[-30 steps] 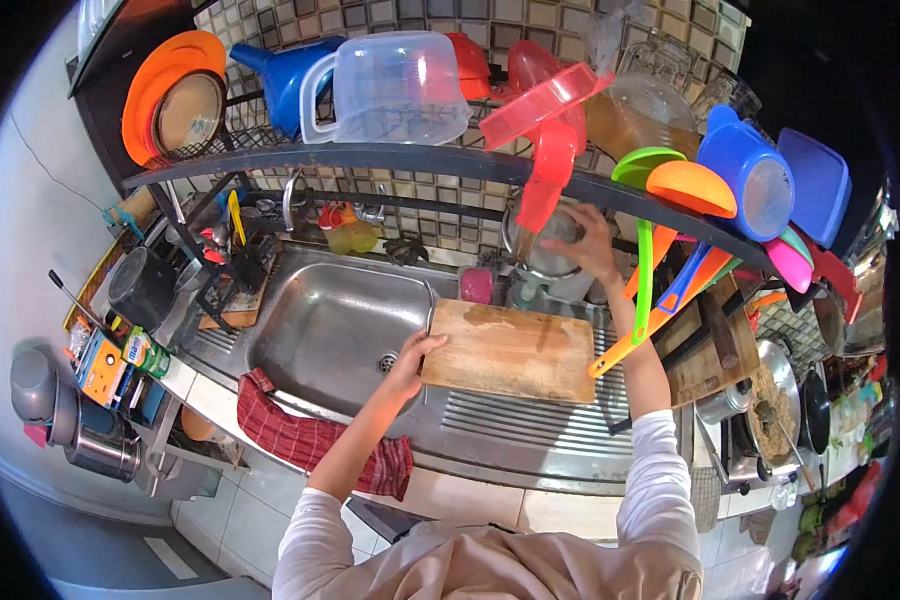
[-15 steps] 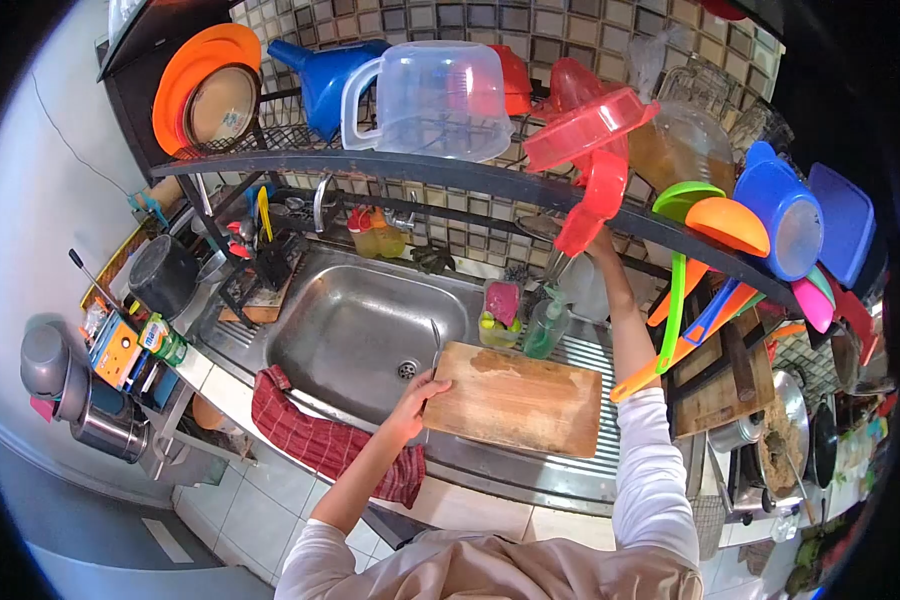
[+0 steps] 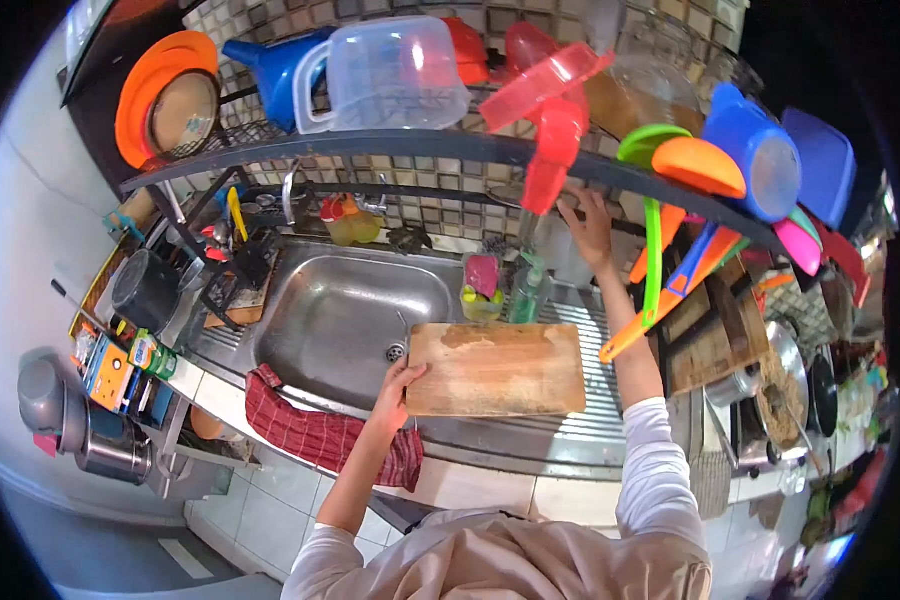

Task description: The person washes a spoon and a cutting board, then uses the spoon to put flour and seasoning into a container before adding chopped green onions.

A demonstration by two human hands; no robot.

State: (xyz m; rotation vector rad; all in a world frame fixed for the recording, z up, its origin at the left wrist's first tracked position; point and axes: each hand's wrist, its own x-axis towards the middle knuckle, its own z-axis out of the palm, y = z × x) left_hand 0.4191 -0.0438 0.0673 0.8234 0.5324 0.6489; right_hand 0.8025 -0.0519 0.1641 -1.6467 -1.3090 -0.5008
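Note:
My left hand grips the left edge of a wooden cutting board, held nearly level over the right side of the sink and its drainboard. The board's surface is worn, with pale stains. A thin curved metal piece shows beside its upper left corner; I cannot make out what it is. My right hand is raised under the dish rack, its fingers apart and nothing visible in them. It is right of a hanging red plastic utensil. Below it stand a green soap bottle and a sponge container.
A steel sink lies left of the board, with a red checked cloth over the counter edge. A clear measuring jug stands on the rack. Colourful ladles, including a green ladle, hang at the right, near my right forearm.
My right hand has come out from behind the hanging red utensil, and its fingers now show spread. The cutting board stays in my left hand. The whole view has shifted slightly.

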